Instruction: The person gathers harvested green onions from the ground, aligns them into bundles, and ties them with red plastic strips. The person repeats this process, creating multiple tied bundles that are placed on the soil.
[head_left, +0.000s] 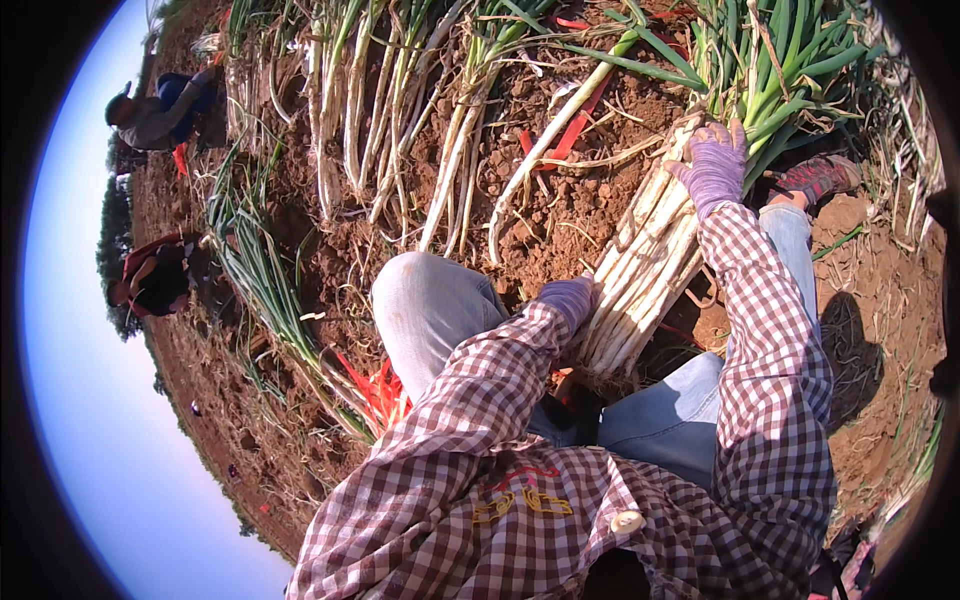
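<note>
A thick bundle of long green onions (649, 255) lies slantwise between my knees, its roots towards my lap and its green leaves towards the upper right. My right hand (712, 161), in a purple glove, rests on top of the stalks just below the leaves, fingers spread over them. Near the root end my left hand (571, 300), gloved alike, presses against the bundle's left side; its fingers are partly hidden. Red strips (379, 394) lie by my left knee. Another red strip (574, 135) lies on the soil beside a single onion stalk (555, 150).
Loose green onions (375, 112) lie in a row on the clumpy brown soil beyond my knees. More onions (262, 277) with green leaves lie to the left. A person in a cap (154, 112) and another person (154, 277) are farther off at the left.
</note>
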